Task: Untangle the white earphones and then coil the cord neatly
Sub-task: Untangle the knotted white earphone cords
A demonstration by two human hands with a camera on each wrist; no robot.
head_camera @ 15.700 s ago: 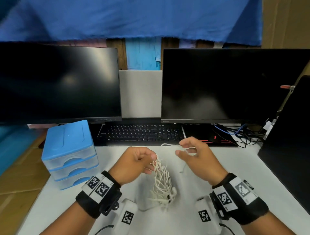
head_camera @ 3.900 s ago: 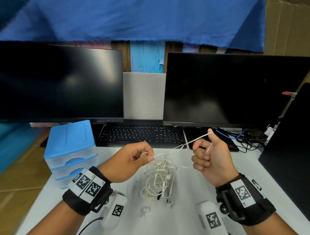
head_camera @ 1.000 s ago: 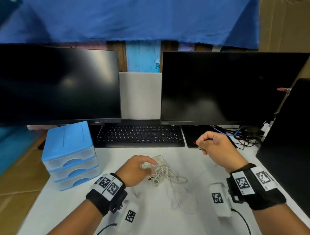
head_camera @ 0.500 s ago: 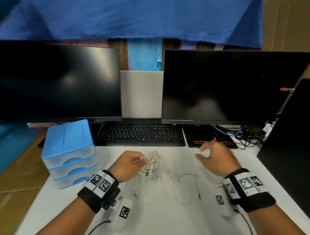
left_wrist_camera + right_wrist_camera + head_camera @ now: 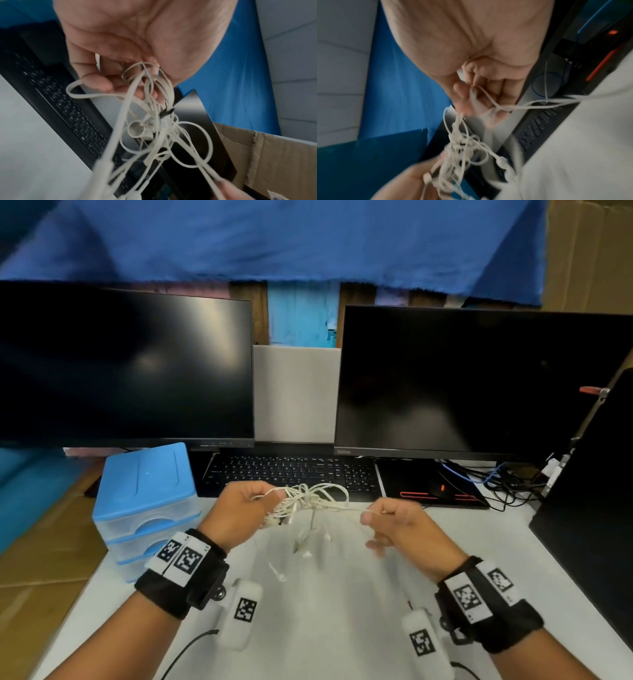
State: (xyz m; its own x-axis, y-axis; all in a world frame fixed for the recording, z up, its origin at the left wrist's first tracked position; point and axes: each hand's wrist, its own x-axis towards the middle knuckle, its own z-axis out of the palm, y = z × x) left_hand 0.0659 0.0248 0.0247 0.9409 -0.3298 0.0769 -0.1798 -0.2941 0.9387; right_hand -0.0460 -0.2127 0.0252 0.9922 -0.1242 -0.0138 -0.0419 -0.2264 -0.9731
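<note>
The white earphones (image 5: 303,503) are a tangled bunch of cord held up above the white desk (image 5: 342,604), in front of the keyboard. My left hand (image 5: 246,510) grips the bunch at its left side; in the left wrist view the loops and an earbud (image 5: 137,130) hang from my curled fingers (image 5: 101,83). My right hand (image 5: 394,520) pinches a strand of cord (image 5: 356,509) that runs taut from the bunch. Through the right wrist view the strand (image 5: 489,100) passes between my fingers, with the tangle (image 5: 462,151) beyond. Loose ends and earbuds (image 5: 301,547) dangle below the bunch.
A black keyboard (image 5: 291,474) lies just behind my hands, under two dark monitors (image 5: 126,368) (image 5: 479,385). A blue drawer unit (image 5: 147,501) stands at the left. A black mousepad and cables (image 5: 479,481) sit at the back right, and a dark panel (image 5: 596,508) borders the right edge.
Both hands have lifted the tangle off the desk. My right hand has come left toward the bunch and taken hold of a strand, which now runs taut.
</note>
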